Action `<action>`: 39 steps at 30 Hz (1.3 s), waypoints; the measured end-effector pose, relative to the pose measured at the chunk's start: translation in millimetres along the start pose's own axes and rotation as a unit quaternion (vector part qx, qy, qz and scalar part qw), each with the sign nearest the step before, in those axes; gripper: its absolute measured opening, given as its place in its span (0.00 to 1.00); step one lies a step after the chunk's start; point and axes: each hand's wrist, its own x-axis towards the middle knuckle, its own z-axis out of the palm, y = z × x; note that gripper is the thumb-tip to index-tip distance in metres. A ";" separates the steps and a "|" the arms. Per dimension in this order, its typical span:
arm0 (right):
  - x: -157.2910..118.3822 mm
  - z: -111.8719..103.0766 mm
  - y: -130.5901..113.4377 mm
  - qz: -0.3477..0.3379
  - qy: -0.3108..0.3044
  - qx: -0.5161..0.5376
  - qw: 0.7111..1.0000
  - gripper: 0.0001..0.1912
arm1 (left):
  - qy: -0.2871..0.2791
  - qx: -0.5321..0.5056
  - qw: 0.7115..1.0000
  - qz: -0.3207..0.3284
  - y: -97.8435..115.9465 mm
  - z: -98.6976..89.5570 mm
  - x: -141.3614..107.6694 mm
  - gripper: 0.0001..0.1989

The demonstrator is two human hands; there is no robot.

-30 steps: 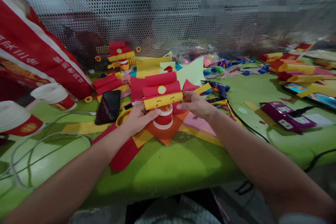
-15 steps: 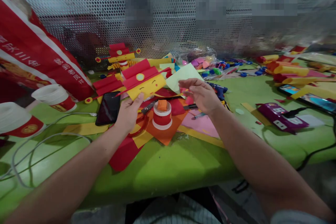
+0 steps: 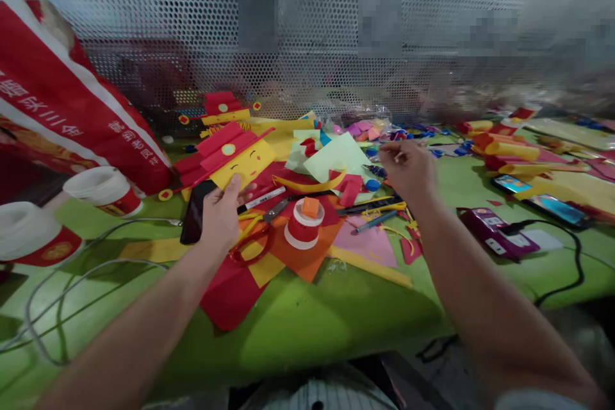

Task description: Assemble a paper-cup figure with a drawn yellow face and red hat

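Green under scattered paper, the bench fronts a perforated metal screen. The left hand pinches a yellow paper face left of the red-and-white cup; the right hand, curled, hovers above the bench, its contents impossible to tell.

White Chinese characters are running in two slanting lines down the red bag: one is ending in 买三金, its first character unclear, the other is reading 就到老凤祥. Gold markings are showing on the paper cups and dark print on the marker, all too small to read.
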 end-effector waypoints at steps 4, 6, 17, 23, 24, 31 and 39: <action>20.9 -14.6 -10.3 0.017 0.052 -0.174 0.983 0.12 | 0.023 0.013 1.000 -0.001 0.2 -4.9 7.6 0.17; 27.3 -10.0 -13.6 -0.003 0.019 -0.205 0.979 0.12 | 0.031 0.021 0.999 0.005 -1.4 -7.5 11.2 0.17; 10.3 66.9 -107.1 -0.354 -0.401 -0.198 0.821 0.15 | 0.056 0.026 0.998 0.021 -10.8 -16.8 21.5 0.18; -6.9 127.5 -136.6 -0.441 -0.494 -0.198 0.723 0.16 | 0.032 0.036 0.998 0.025 -16.9 -20.3 17.9 0.17; -8.5 133.5 -137.9 -0.442 -0.499 -0.198 0.719 0.16 | 0.031 0.035 0.999 0.028 -17.7 -20.2 17.5 0.17; -7.2 151.3 -137.2 -0.437 -0.499 -0.163 0.730 0.11 | 0.029 0.020 0.999 0.037 -17.3 -19.2 17.5 0.15; -8.2 155.4 -143.7 -0.436 -0.472 -0.099 0.760 0.02 | 0.031 0.016 0.998 0.048 -16.0 -17.5 16.2 0.12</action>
